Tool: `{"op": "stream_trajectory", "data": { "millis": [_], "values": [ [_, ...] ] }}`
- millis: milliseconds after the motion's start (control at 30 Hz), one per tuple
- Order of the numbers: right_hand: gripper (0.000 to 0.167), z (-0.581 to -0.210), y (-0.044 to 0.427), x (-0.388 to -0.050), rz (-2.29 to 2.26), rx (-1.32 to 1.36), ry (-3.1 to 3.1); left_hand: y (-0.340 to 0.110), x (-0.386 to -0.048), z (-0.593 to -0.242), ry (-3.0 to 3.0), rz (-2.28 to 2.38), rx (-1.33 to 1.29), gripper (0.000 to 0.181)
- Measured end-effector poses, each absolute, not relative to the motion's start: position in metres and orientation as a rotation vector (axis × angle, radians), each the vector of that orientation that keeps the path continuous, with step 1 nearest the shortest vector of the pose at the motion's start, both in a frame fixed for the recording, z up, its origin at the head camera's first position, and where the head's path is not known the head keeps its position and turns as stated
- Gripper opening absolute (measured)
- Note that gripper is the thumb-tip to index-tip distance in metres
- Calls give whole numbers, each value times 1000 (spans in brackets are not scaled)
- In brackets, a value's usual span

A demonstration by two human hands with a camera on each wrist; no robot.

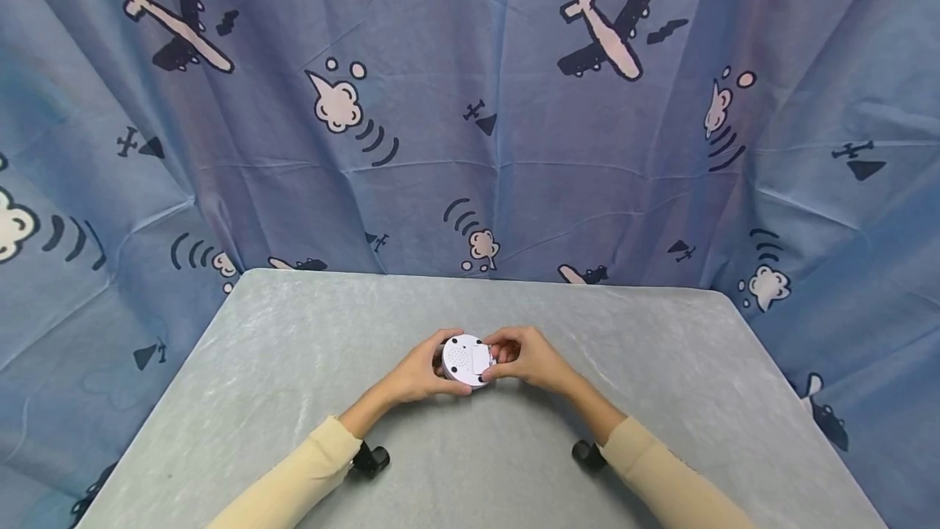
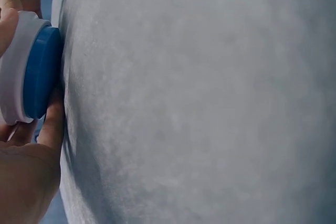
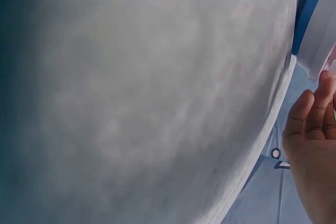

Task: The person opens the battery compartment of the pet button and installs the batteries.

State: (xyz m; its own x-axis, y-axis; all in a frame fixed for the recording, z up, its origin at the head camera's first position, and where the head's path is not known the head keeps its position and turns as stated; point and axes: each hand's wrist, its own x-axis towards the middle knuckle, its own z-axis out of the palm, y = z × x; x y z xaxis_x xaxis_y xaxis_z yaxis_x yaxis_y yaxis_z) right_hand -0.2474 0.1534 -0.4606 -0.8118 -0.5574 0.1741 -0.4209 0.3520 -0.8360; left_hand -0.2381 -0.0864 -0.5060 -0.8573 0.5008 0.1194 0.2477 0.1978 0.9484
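Note:
A round push-button buzzer (image 1: 458,372) is held underside up just over the table, its white base showing small speaker holes and dark feet. In the left wrist view its blue push-button dome (image 2: 43,72) faces the tabletop. My left hand (image 1: 422,370) grips the buzzer's left side, thumb along the near rim. On the right edge of the base lies a white battery cover (image 1: 481,359). My right hand (image 1: 534,359) has its thumb and index finger at that cover, the other fingers curled. How far the cover is seated cannot be made out.
A grey-white tabletop (image 1: 316,349) spreads around both hands. Behind it hangs a blue curtain (image 1: 426,104) printed with planes and clouds. Black wrist cameras (image 1: 370,461) sit by the cream sleeves (image 1: 301,472).

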Motion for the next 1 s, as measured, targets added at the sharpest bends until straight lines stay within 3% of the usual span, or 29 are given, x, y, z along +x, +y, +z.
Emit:
{"op": "stream_trajectory", "data": {
  "millis": [333,1000],
  "values": [
    [42,-491,157,-267,-1463,-915,2492,-87,-241,-507,2309,1676,728,85],
    [49,-486,162,-270,-1476,-932,2439,-86,-240,-503,2323,1742,704,86]
  ]
}}
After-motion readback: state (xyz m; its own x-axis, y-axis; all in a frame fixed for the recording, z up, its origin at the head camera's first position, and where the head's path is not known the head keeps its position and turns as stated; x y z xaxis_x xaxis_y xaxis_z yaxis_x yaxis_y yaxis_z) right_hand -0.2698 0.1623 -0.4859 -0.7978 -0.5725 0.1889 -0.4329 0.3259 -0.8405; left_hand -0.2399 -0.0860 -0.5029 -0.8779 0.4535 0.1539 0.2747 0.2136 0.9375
